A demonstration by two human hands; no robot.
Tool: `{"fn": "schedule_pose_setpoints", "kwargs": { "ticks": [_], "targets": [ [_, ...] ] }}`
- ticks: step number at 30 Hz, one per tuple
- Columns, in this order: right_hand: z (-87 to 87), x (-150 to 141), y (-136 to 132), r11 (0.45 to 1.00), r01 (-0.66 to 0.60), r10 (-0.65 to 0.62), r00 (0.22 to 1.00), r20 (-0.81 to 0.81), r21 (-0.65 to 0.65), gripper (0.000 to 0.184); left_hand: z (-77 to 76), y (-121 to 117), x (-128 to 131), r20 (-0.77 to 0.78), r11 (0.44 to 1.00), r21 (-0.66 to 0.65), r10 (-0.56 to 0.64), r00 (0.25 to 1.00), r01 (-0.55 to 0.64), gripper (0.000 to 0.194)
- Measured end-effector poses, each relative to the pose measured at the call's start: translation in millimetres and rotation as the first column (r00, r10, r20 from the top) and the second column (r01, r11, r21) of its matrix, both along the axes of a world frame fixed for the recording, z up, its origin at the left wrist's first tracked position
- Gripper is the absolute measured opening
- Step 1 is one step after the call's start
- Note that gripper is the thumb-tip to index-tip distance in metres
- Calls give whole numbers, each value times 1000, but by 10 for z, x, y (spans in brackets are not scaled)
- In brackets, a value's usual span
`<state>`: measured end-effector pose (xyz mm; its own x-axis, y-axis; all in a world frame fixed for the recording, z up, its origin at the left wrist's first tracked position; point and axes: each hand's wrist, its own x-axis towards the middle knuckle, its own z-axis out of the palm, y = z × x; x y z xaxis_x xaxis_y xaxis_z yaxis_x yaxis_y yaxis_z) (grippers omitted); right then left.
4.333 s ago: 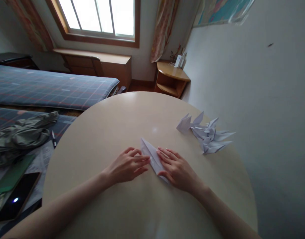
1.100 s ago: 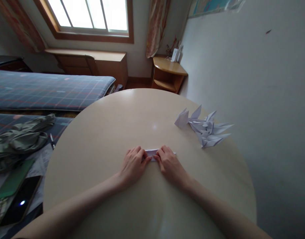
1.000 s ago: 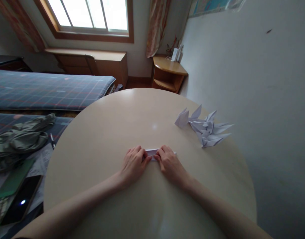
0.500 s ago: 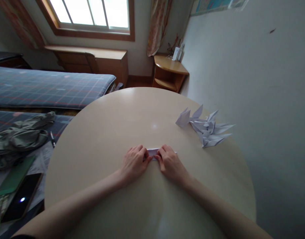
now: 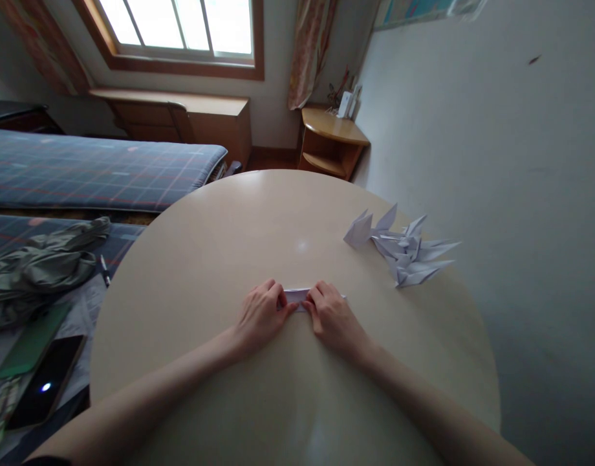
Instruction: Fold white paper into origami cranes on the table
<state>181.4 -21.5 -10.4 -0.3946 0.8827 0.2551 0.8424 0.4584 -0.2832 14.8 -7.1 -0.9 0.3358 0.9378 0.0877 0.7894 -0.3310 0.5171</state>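
Note:
A small piece of folded white paper (image 5: 296, 296) lies on the round cream table (image 5: 205, 259), between my two hands. My left hand (image 5: 262, 316) grips its left end, with thumb and fingers closed on the near and far edges. On the other end, my right hand (image 5: 335, 320) is closed in the same manner, its thumb close to the left thumb. A white tip pokes out just past the right fingers. Both hands cover much of the paper, so its full shape is hidden.
Several folded white paper cranes (image 5: 407, 249) are heaped at the table's right side, near the wall (image 5: 535, 194). To the left, a bed holds a grey-green cloth (image 5: 50, 262), a pen (image 5: 105, 270), a green flat object (image 5: 34, 340) and a phone (image 5: 48, 382).
My left fingers have shifted slightly up and left, showing a little more of the paper. My right hand keeps nearly the same place. The whole view has drifted slightly.

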Motion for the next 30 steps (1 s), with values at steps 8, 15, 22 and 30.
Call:
{"fn": "schedule_pose_setpoints", "kwargs": {
  "ticks": [8, 15, 22, 30],
  "targets": [
    [19, 9, -15, 993, 75, -75, 997, 4, -90, 7, -58, 49, -78, 112, 1000, -22, -5, 994, 8, 14],
    [75, 137, 22, 980, 143, -144, 990, 1, -139, 18, -105, 113, -196, 204, 993, -32, -104, 973, 113, 14],
    [139, 278, 129, 950, 105, -131, 989, -70, -293, 19, -196, 114, -260, 168, 962, 193, -226, 960, 193, 44],
    [116, 350, 101, 955, 69, -114, 983, -145, -288, 11, -173, 66, -319, -207, 721, 490, -450, 869, 490, 29]
  ]
}}
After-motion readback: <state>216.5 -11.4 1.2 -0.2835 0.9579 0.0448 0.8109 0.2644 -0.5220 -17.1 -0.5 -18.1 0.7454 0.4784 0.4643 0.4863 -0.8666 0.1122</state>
